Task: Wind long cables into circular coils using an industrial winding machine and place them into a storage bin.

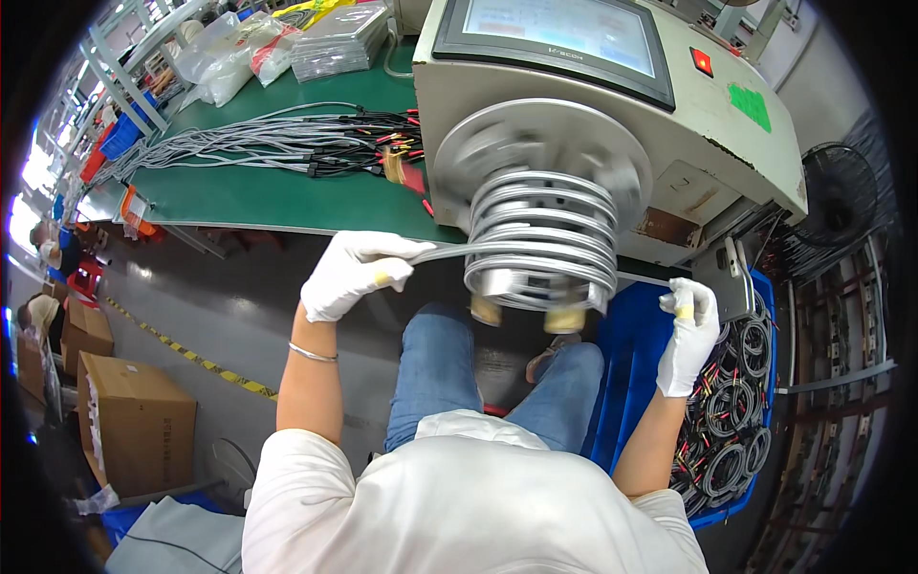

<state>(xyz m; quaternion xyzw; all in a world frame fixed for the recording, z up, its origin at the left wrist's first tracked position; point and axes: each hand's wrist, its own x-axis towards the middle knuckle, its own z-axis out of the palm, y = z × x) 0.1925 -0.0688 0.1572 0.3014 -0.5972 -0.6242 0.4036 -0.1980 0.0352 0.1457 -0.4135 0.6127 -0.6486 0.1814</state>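
Observation:
My left hand, in a white glove, pinches a grey cable between thumb and fingers. From there the cable runs right, onto a winding head whose coil of grey loops hangs around several posts. Behind the coil sits a round metal disc, and smearing on the disc and posts suggests it is turning. My right hand, also gloved, is raised to the right of the coil, apart from it. Its fingers are curled together; whatever they hold, if anything, is too small to make out.
The winding machine carries a screen and a lit red switch. Grey cables lie bundled on the green table. A blue bin with coiled cables stands at my right, cardboard boxes at left.

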